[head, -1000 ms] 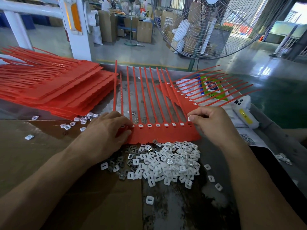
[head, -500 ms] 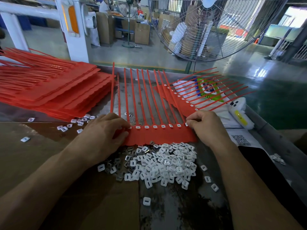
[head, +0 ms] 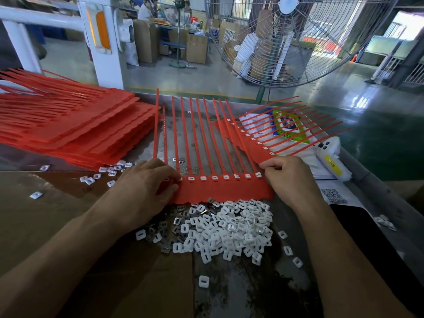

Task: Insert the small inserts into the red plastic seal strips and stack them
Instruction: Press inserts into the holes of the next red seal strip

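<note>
Two hands of mine work on one red plastic sheet of joined seal strips (head: pixel 220 189), which lies flat on the grey metal worktable (head: pixel 252 283) in front of me. Its wide band is near me and runs from left to right, and its long thin tails point away from me, toward the big wire-cage fan (head: pixel 296 40). Small white inserts with a slot sit in the row of sockets (head: pixel 214 178) along the band.

My left hand (head: pixel 142 187) rests on the left end of the band, with curled fingers that press at the first sockets; I cannot tell if it pinches an insert there. My right hand (head: pixel 289 177) has the fingers curled at the right end of the band and seems to grip its corner.

No real container holds the parts: the loose heap of small white square inserts (head: pixel 227 228) lies directly on the table, touching the near edge of the band, and some lie alone around it. On my left a stack of red seal sheets (head: pixel 75 131) lies with the tails pointing to the far left. Another red sheet with inserts (head: pixel 263 138) lies on the right over white papers, tails pointing to the far right. A brown cardboard sheet (head: pixel 46 214) covers the table under my left arm.
</note>
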`<state>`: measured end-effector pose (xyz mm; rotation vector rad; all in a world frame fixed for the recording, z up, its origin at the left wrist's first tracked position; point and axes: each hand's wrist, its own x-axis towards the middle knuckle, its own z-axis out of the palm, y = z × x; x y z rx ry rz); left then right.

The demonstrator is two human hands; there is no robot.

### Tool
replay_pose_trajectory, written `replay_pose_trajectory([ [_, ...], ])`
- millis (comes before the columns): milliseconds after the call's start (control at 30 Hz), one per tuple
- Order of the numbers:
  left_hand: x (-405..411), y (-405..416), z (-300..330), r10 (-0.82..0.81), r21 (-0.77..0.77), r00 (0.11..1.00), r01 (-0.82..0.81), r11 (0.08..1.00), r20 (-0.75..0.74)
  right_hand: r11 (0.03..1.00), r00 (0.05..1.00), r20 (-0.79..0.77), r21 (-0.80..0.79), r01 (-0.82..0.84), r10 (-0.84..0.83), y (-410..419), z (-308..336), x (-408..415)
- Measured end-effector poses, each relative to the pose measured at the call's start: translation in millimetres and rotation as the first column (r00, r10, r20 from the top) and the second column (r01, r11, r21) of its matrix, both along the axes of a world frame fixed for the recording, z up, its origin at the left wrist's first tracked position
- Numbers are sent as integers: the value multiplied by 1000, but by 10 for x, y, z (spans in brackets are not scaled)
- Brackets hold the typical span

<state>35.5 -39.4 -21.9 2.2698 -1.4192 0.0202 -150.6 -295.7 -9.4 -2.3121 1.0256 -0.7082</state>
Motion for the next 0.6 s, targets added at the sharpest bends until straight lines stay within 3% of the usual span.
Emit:
replay_pose_trajectory([
  [467, -7, -8, 5, -10, -22, 1000, 10, 1000, -2, 989, 921, -386, -112, -100, 50, 116, 144, 6],
  [600, -19, 0, 7, -12, -25, 1000, 12, 1000, -6, 981, 940, -341, -183, -69, 2, 193, 100, 22],
])
